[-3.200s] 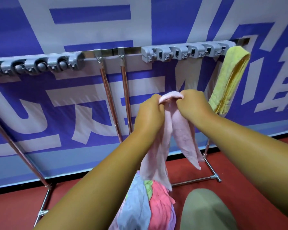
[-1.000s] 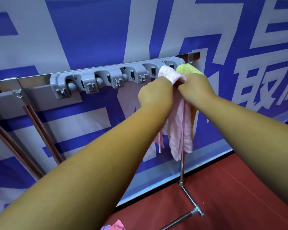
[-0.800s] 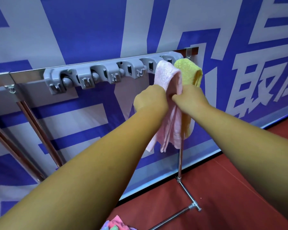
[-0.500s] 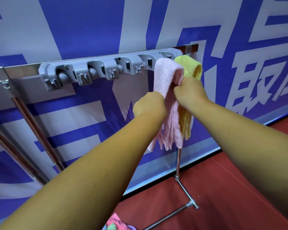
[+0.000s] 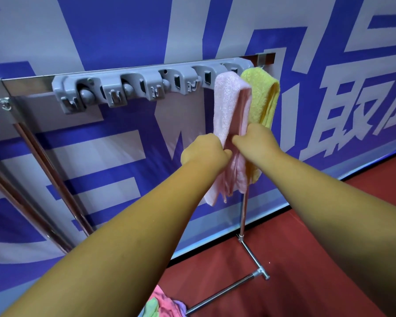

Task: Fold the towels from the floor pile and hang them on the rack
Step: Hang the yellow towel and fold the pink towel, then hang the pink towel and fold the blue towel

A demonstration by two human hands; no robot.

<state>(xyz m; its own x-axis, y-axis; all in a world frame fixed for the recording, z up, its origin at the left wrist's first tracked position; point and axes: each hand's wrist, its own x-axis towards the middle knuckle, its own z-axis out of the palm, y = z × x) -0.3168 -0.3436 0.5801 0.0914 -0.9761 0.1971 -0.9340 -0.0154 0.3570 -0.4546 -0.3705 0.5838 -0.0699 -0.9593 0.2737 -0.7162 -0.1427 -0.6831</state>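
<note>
While the pink towel (image 5: 229, 106) hangs over the rack (image 5: 146, 85) just left of the yellow towel (image 5: 263, 94), left grip (image 5: 206, 152) and right grip (image 5: 254, 140) both pinch it

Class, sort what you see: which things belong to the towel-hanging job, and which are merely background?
Belonging to the job: folded pink terry towel, gripped by left hand and right hand; hung yellow terry towel; steel rack with grey plastic clips; mixed-colour towel pile on the floor.
Merely background: blue-and-white printed banner; red floor.
</note>
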